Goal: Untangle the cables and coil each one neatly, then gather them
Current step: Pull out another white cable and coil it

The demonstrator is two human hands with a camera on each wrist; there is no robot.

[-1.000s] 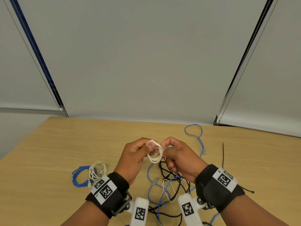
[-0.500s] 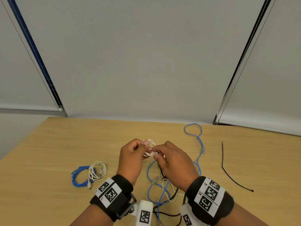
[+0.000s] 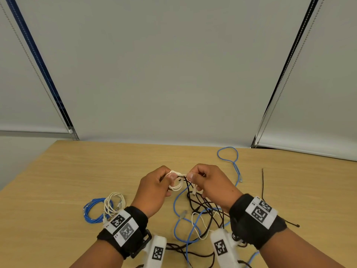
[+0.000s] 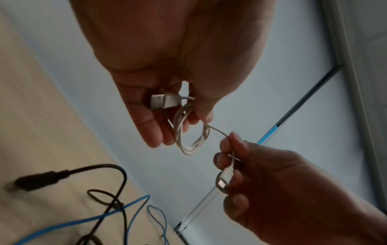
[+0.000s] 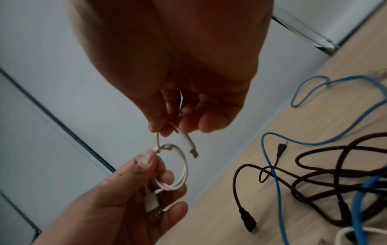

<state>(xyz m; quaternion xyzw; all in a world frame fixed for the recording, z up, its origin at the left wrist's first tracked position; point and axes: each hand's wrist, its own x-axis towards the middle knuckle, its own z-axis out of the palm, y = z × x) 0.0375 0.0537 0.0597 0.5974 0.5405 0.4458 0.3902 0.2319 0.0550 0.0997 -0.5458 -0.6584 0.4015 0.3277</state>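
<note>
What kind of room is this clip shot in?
Probably an office or meeting room: a plain wood-grain table, pale roller blinds with bead chains behind it, and loose data and charging cables on the top.

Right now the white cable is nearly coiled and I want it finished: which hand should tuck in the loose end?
Probably the right hand: it already pinches the free small-plug end, while the left hand holds the white coil and its USB plug.
</note>
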